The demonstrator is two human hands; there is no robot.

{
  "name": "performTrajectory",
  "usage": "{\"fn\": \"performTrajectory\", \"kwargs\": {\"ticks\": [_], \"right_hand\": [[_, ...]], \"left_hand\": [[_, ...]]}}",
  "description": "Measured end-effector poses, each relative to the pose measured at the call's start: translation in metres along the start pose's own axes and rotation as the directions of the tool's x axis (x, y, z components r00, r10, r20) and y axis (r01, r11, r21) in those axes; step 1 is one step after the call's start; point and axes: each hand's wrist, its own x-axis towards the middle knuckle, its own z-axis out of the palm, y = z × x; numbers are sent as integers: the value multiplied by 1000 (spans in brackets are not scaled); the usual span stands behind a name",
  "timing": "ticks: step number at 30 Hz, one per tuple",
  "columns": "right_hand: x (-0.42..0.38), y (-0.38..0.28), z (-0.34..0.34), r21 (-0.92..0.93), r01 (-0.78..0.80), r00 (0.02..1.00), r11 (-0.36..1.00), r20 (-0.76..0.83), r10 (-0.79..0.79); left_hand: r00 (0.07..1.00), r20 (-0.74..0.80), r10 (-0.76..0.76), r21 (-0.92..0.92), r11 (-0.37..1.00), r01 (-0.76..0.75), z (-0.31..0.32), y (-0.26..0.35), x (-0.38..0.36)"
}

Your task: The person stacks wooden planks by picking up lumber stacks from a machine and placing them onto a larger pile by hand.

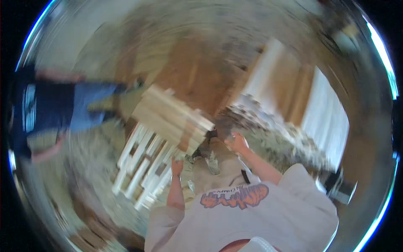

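My left hand (177, 166) hangs by the near edge of a stack of pale boards (168, 115), its blurred fingers loosely apart and pointing toward the wood. A bracelet or watch shows at that wrist. To the right of my legs, my right hand (238, 143) is held in the air with fingers loosely bent and a gap between thumb and fingertips; nothing shows in it. Light slats (145, 166) with gaps between them lie beside and below the boards, left of my left hand.
A large stack of long pieces with white sides (325, 117) stands on the right, its ragged ends facing me. A brown panel (193, 71) lies ahead. Another person (50, 105) in a dark shirt and jeans stands at the left. Motion blurs the dusty floor.
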Motion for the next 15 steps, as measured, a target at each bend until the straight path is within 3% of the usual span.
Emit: {"fn": "performTrajectory", "kwargs": {"ticks": [2,3,4,5,6,7,8,9,10,11,12,14,15], "right_hand": [[-52,78,-25,115,-230,962,966,178,208],[-71,157,7,195,-274,962,942,61,267],[-103,176,-24,250,-413,908,876,41,417],[-131,186,-57,306,-523,843,796,43,537],[-159,203,-64,357,-543,730,760,-246,637],[-170,189,-114,229,-714,641,662,-165,749],[-193,194,-144,429,-718,550,548,-132,825],[-208,213,-142,526,-621,425,582,-398,813],[-208,237,-144,725,-463,268,509,-433,860],[-208,237,-163,785,-313,202,534,-495,845],[-201,237,-181,793,-314,200,522,-482,853],[-175,234,-217,684,-134,42,717,-719,694],[-163,231,-231,576,-242,85,780,-789,609]], "left_hand": [[981,171,87,182,976,-118,-6,-36,-15],[979,203,-1,168,985,-33,-22,-15,-36],[964,261,50,217,970,-109,-25,1,-46],[965,212,151,203,960,-194,-26,11,-52],[957,150,247,184,944,-273,-28,21,-50],[944,171,280,214,925,-313,-28,45,-47],[874,104,475,199,851,-486,-20,73,-44],[765,32,643,195,747,-636,-10,112,-44],[727,81,682,157,712,-685,-1,167,-48],[691,125,712,117,681,-723,10,231,-58],[558,124,821,76,553,-830,29,297,-70],[331,114,937,-39,337,-941,77,410,-96],[196,96,976,11,196,-981,101,456,-111]]}}
